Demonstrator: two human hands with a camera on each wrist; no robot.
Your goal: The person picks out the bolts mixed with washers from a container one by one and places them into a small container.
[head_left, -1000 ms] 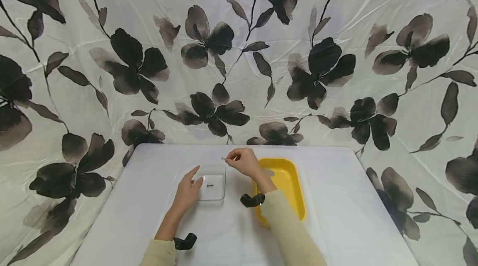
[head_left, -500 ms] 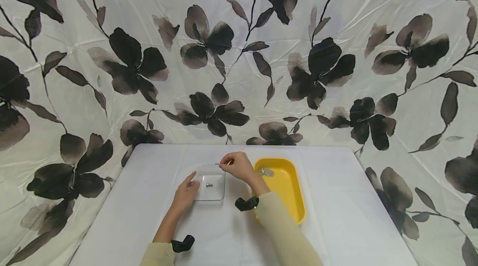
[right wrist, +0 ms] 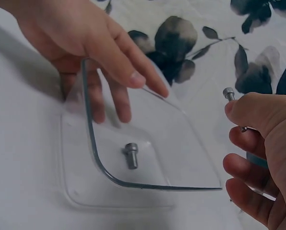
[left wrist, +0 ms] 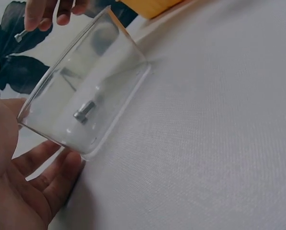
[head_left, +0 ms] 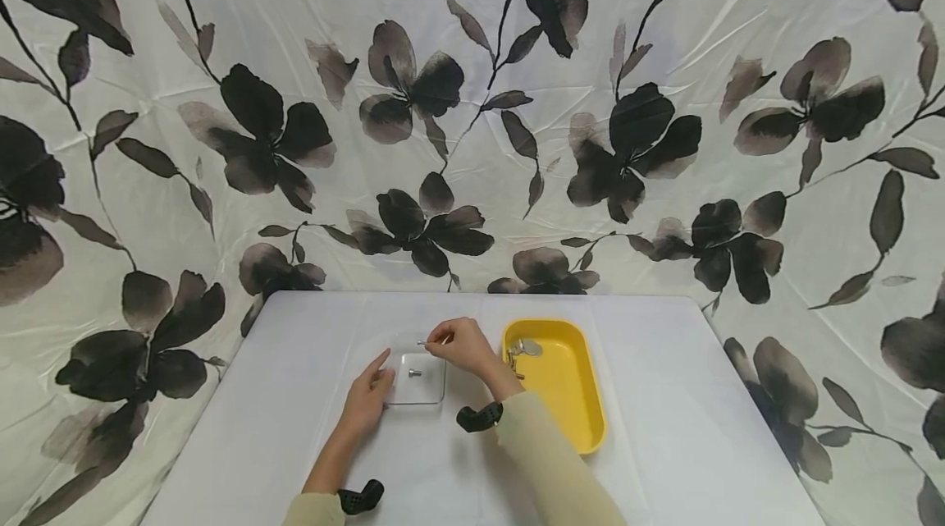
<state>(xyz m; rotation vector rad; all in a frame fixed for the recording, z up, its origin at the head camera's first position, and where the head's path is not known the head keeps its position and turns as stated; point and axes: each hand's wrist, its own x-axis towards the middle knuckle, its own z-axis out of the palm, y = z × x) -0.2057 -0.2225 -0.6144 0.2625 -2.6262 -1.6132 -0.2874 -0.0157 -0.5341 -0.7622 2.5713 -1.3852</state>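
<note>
A clear square container [head_left: 417, 403] stands on the white table with a metal bolt [right wrist: 131, 155] lying inside it. My right hand [head_left: 461, 345] is over the container's back right part and pinches another small bolt [right wrist: 229, 93] between thumb and fingertips. In the right wrist view that bolt's head sticks out past the thumb. My left hand [head_left: 364, 399] is at the container's left side, its fingers [left wrist: 61, 184] fairly straight along the outer wall. Some of its fingers [right wrist: 133, 76] reach over the rim in the right wrist view.
To the right of the container stands a yellow tray [head_left: 596, 395]. Small metal pieces [head_left: 526, 348] lie in its back left corner, partly hidden by my right wrist. A floral cloth [head_left: 472, 140] hangs behind the table [head_left: 687, 427].
My right hand has moved left and nearer to me with the bolt, coming over the container. My left hand has drawn back slightly to the left. The bolt in the container stays put.
</note>
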